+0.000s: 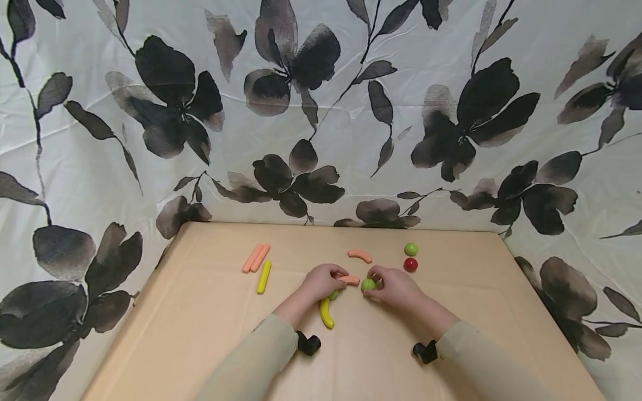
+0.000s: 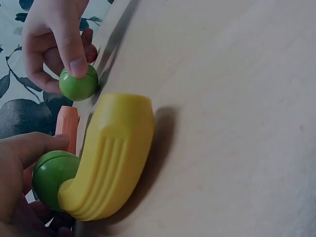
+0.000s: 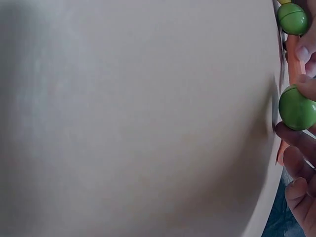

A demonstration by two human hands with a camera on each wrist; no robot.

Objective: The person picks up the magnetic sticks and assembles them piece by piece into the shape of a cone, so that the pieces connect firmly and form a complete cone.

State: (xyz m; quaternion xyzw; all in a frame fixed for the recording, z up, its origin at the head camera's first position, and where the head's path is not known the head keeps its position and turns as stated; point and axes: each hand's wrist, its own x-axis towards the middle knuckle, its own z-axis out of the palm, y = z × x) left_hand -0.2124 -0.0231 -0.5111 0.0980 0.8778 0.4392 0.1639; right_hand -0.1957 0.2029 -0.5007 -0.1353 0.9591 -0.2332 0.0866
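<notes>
Left hand gripped the orange stick beside a green ball touching the yellow curve; right hand pinched another green ball, right of the curve. On the worktop, a red ball lay farther right of it.

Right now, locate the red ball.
In the head view, the red ball sits right of centre, just below a loose green ball and above the right hand.

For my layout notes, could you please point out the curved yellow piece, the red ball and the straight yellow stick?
Curved yellow piece [image 2: 113,163], left wrist view, its ribbed middle.
Red ball [image 1: 411,264], head view, its middle.
Straight yellow stick [image 1: 263,277], head view, halfway along.
</notes>
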